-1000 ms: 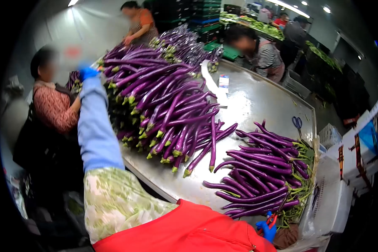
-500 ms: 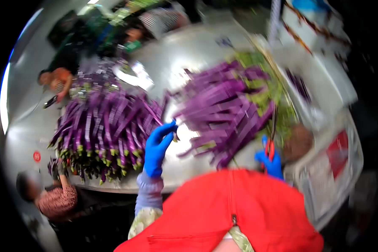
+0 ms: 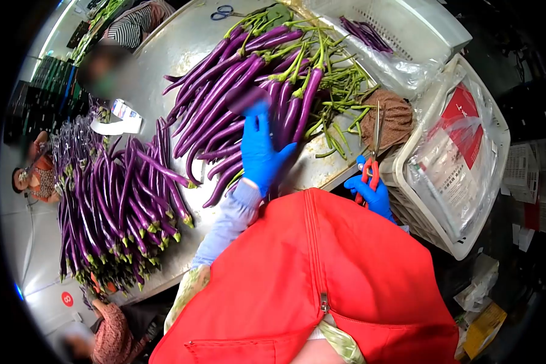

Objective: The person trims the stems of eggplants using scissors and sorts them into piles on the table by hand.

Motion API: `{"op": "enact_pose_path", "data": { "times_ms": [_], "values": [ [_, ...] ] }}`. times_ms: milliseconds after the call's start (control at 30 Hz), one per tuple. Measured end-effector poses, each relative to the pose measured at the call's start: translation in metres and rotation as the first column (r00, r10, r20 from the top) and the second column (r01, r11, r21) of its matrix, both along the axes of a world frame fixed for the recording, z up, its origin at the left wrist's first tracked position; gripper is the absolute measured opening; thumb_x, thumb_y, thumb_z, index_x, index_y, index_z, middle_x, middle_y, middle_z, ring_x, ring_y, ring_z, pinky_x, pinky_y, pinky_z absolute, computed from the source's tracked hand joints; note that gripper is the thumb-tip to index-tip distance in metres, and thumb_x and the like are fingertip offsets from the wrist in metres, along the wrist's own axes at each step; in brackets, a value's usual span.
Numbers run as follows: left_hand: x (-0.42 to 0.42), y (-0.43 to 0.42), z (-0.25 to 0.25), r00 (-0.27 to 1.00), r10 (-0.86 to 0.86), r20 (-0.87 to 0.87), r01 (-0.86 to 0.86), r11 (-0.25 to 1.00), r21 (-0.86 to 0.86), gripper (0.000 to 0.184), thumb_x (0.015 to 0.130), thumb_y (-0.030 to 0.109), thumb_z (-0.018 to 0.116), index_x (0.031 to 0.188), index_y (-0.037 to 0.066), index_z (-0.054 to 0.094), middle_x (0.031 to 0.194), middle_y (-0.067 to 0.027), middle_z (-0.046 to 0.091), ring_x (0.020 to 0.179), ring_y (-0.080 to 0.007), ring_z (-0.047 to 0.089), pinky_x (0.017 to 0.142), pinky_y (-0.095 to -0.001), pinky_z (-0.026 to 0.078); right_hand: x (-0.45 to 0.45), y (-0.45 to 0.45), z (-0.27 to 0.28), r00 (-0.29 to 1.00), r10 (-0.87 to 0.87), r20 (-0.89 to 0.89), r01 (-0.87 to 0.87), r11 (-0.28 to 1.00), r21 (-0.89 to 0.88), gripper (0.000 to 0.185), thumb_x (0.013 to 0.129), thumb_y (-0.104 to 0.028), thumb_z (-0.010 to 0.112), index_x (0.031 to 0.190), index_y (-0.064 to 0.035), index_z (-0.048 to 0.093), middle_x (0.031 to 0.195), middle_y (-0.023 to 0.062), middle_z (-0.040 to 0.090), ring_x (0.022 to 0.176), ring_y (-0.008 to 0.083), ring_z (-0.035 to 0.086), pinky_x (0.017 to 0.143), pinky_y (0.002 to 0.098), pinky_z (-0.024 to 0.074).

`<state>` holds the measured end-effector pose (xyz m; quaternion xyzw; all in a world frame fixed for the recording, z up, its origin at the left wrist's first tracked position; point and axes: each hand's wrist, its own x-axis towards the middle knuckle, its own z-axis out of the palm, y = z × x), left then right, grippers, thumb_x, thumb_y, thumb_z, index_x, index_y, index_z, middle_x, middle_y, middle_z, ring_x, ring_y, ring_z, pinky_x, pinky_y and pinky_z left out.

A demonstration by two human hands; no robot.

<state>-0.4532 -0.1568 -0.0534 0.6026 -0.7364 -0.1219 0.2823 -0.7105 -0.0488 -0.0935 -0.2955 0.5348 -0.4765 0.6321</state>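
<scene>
My left hand (image 3: 262, 148), in a blue glove, is over the near edge of a pile of long purple eggplants (image 3: 224, 100). Its fingers are apart, and a blurred purple eggplant end (image 3: 247, 100) shows at the fingertips; whether it is gripped is unclear. In my right hand (image 3: 370, 193), also gloved in blue, are red-handled scissors (image 3: 370, 176), blades pointing up beside a brown cloth (image 3: 387, 118). Cut green stems (image 3: 340, 100) lie right of the pile. A second eggplant pile (image 3: 118, 200), stem ends toward me, lies on the left.
A white basket (image 3: 400, 176) with plastic bags stands at the right, and a white crate (image 3: 434, 27) behind it. Blue-handled scissors (image 3: 222, 12) lie on the metal table (image 3: 170, 51). A white strip (image 3: 118, 126) is beyond the left pile. Co-workers (image 3: 112, 333) are at the left and far side.
The view has turned toward the right-hand pile. My left hand has moved from the far left pile to the right-hand eggplants. My right hand still holds the red scissors.
</scene>
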Motion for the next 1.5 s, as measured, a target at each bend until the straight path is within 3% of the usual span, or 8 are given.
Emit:
{"op": "enact_pose_path", "data": {
  "times_ms": [100, 200, 467, 633, 867, 1133, 1267, 1500],
  "values": [
    [-0.027, -0.016, 0.002, 0.959, 0.098, 0.267, -0.129, 0.986, 0.103, 0.11, 0.059, 0.023, 0.083, 0.146, 0.007, 0.017, 0.136, -0.0244, 0.036, 0.121, -0.0399, 0.04, 0.101, -0.0419, 0.036, 0.003, -0.004, 0.005, 1.0, -0.022, 0.013, 0.022, 0.999, -0.037, 0.057, 0.08, -0.009, 0.065, 0.132, 0.0006, 0.043, 0.085, 0.0021, 0.063, 0.061, 0.0047, 0.046, 0.057, 0.0185, 0.0374],
    [-0.02, -0.023, -0.003, 0.998, 0.029, -0.052, -0.021, 0.989, 0.144, 0.112, 0.058, 0.021, 0.084, 0.147, 0.009, 0.016, 0.134, -0.023, 0.039, 0.119, -0.0395, 0.042, 0.1, -0.0416, 0.037, 0.002, -0.007, 0.003, 1.0, 0.006, 0.013, -0.006, 1.0, 0.012, 0.063, 0.08, -0.01, 0.065, 0.136, -0.0005, 0.039, 0.08, -0.0009, 0.058, 0.061, 0.0042, 0.045, 0.056, 0.0179, 0.0363],
    [-0.013, -0.015, 0.0, 0.964, 0.065, -0.259, 0.012, 0.958, 0.287, 0.102, 0.067, 0.011, 0.073, 0.147, 0.006, 0.011, 0.118, -0.0239, 0.051, 0.105, -0.0367, 0.054, 0.093, -0.0392, 0.044, 0.01, -0.026, -0.005, 0.991, 0.122, 0.063, -0.123, 0.992, 0.02, 0.064, 0.082, -0.014, 0.063, 0.139, -0.0014, 0.035, 0.086, 0.0021, 0.062, 0.069, 0.0075, 0.05, 0.063, 0.0213, 0.0405],
    [-0.016, -0.016, -0.017, 0.685, 0.152, -0.713, 0.15, 0.928, 0.342, 0.09, 0.067, 0.004, 0.068, 0.145, 0.004, 0.022, 0.134, -0.0158, 0.045, 0.12, -0.022, 0.048, 0.101, -0.0322, 0.038, 0.027, -0.053, -0.007, 0.968, 0.132, 0.212, -0.158, 0.981, 0.11, 0.05, 0.081, -0.015, 0.064, 0.126, -0.0009, 0.047, 0.097, 0.006, 0.064, 0.07, 0.0102, 0.053, 0.068, 0.0255, 0.0455],
    [-0.022, -0.003, -0.007, 0.953, 0.119, -0.278, -0.044, 0.964, 0.262, 0.107, 0.069, 0.01, 0.072, 0.148, 0.009, -0.001, 0.134, -0.025, 0.041, 0.118, -0.037, 0.047, 0.098, -0.0392, 0.041, 0.07, -0.101, -0.046, 0.946, 0.08, 0.314, -0.136, 0.978, 0.16, 0.034, 0.081, -0.017, 0.065, 0.107, -0.0001, 0.051, 0.075, 0.0075, 0.059, 0.065, 0.0183, 0.059, 0.063, 0.0317, 0.0496],
    [-0.014, -0.028, 0.012, 0.651, 0.225, -0.725, 0.123, 0.911, 0.393, 0.092, 0.074, -0.002, 0.066, 0.148, 0.012, 0.014, 0.138, -0.013, 0.042, 0.117, -0.0181, 0.049, 0.097, -0.03, 0.041, 0.077, -0.113, -0.046, 0.921, 0.158, 0.355, -0.226, 0.961, 0.158, 0.029, 0.078, -0.013, 0.066, 0.101, -0.0026, 0.053, 0.077, 0.0063, 0.058, 0.064, 0.017, 0.058, 0.06, 0.0309, 0.0491],
    [-0.02, -0.063, -0.015, 0.661, 0.091, -0.745, 0.107, 0.971, 0.214, 0.085, 0.076, 0.007, 0.068, 0.146, 0.006, 0.021, 0.126, -0.0146, 0.053, 0.105, -0.0172, 0.056, 0.088, -0.0283, 0.046, 0.082, -0.108, -0.042, 0.951, 0.088, 0.297, -0.139, 0.978, 0.156, 0.028, 0.079, -0.015, 0.066, 0.1, -0.0013, 0.054, 0.077, 0.0074, 0.059, 0.067, 0.0181, 0.06, 0.06, 0.0317, 0.0491],
    [-0.02, -0.072, 0.001, 0.509, 0.335, -0.793, 0.391, 0.731, 0.56, 0.041, 0.079, 0.01, 0.069, 0.116, 0.001, 0.054, 0.095, -0.0081, 0.065, 0.077, -0.0155, 0.062, 0.069, -0.0285, 0.052, 0.081, -0.103, -0.032, 0.916, 0.141, 0.375, -0.171, 0.984, 0.046, 0.041, 0.08, -0.014, 0.066, 0.115, 0.0004, 0.05, 0.079, 0.0078, 0.058, 0.069, 0.0177, 0.059, 0.062, 0.0308, 0.0485]
  ]
}}
